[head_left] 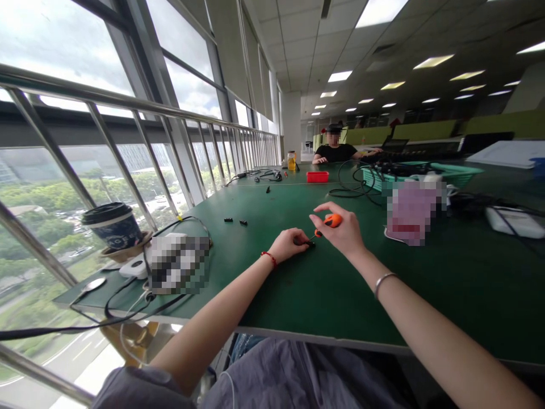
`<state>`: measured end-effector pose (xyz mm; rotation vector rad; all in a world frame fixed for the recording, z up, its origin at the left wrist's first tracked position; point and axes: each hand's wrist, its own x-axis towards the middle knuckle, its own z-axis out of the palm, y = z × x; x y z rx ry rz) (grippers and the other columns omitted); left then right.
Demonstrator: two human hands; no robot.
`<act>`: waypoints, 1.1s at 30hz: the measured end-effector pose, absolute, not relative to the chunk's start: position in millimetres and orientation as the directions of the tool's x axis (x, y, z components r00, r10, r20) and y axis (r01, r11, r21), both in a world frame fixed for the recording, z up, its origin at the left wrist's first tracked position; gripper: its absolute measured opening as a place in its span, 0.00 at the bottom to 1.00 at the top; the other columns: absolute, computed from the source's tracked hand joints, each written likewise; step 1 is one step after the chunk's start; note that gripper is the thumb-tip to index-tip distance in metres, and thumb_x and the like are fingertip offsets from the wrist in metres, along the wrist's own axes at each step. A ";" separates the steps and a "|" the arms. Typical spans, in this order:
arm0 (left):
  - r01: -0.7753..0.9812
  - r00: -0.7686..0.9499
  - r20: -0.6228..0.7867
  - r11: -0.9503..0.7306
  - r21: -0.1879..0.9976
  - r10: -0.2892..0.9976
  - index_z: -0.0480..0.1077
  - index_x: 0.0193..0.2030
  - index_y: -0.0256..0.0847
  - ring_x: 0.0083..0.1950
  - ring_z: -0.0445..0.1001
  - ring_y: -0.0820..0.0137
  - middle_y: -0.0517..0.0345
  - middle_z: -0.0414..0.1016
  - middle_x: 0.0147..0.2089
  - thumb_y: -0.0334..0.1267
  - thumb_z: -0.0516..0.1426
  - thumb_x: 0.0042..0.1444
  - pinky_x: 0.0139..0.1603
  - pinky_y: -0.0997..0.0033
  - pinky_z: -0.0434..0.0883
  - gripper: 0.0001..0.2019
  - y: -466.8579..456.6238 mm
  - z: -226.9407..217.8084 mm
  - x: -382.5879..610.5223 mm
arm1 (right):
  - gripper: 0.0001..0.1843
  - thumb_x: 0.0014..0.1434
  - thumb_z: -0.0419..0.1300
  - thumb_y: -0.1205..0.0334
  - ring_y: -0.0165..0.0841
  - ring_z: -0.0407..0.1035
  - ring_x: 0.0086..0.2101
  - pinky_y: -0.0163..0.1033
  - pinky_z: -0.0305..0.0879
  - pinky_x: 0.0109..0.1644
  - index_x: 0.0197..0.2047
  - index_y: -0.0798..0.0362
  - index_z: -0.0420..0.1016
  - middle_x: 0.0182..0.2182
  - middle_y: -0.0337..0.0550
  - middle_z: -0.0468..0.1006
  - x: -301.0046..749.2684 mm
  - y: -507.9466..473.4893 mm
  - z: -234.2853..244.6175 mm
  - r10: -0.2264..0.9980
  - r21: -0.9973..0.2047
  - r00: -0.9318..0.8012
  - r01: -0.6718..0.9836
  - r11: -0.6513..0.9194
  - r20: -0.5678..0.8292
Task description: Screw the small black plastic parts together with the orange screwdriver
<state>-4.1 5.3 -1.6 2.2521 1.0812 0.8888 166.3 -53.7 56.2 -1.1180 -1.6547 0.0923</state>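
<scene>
My left hand [290, 245] rests low on the green table, its fingers closed on a small black part [310, 245] that lies near the tabletop. Just to the right and a little higher, my right hand [343, 227] grips an orange-and-black screwdriver [333, 221]. The screwdriver's shaft slants down and left toward the black part; whether its tip touches cannot be made out. Farther left on the table lie two small black pieces, one [228, 220] beside the other [243, 222]. Another black piece [268, 189] sits farther back.
A red tray [317, 177] and a yellow jar [292, 161] stand farther back. At right are a teal basket [462, 175] of cables and a pink object [411, 210]. A cup [113, 227], power strip [136, 266] and cords crowd the left edge. A person [336, 150] sits opposite.
</scene>
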 end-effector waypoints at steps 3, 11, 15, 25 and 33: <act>0.489 0.478 0.350 -0.575 0.656 0.806 0.74 0.32 0.35 0.31 0.71 0.75 0.58 0.77 0.31 0.32 0.61 0.47 0.36 0.76 0.70 0.05 4.9 -1.0 -4.1 | 0.15 0.53 0.57 0.47 0.29 0.61 0.21 0.35 0.57 0.28 0.33 0.50 0.73 0.18 0.35 0.67 166.0 -55.0 56.0 0.704 -0.570 -0.014 0.576 0.586 0.710; 0.490 0.474 0.336 -0.561 0.667 0.814 0.74 0.32 0.35 0.31 0.70 0.76 0.58 0.76 0.30 0.32 0.61 0.47 0.35 0.76 0.69 0.04 4.2 0.2 -3.5 | 0.24 0.49 0.60 0.53 0.32 0.67 0.28 0.35 0.61 0.32 0.50 0.50 0.68 0.28 0.38 0.72 168.3 -50.9 52.5 0.601 -0.503 0.029 0.581 0.640 0.799; 0.495 0.468 0.349 -0.568 0.658 0.812 0.74 0.31 0.35 0.30 0.70 0.76 0.59 0.76 0.30 0.32 0.61 0.46 0.35 0.76 0.69 0.04 5.1 -0.1 -2.2 | 0.15 0.51 0.59 0.49 0.30 0.62 0.21 0.35 0.57 0.30 0.38 0.49 0.72 0.17 0.32 0.66 167.9 -53.7 53.9 0.677 -0.534 0.012 0.624 0.571 0.736; 0.494 0.469 0.345 -0.565 0.661 0.813 0.75 0.31 0.35 0.30 0.70 0.75 0.58 0.76 0.29 0.33 0.61 0.46 0.35 0.75 0.70 0.05 4.9 1.3 -1.6 | 0.11 0.52 0.57 0.52 0.30 0.62 0.22 0.35 0.59 0.31 0.33 0.49 0.73 0.20 0.36 0.69 168.1 -54.1 55.2 0.681 -0.551 0.023 0.609 0.570 0.731; 0.473 0.476 0.336 -0.559 0.681 0.813 0.75 0.31 0.35 0.30 0.71 0.74 0.57 0.78 0.30 0.35 0.61 0.46 0.35 0.75 0.70 0.06 5.5 0.5 -1.4 | 0.26 0.49 0.60 0.53 0.30 0.66 0.27 0.34 0.61 0.32 0.52 0.49 0.65 0.28 0.35 0.70 169.0 -51.5 52.9 0.620 -0.518 0.038 0.590 0.619 0.784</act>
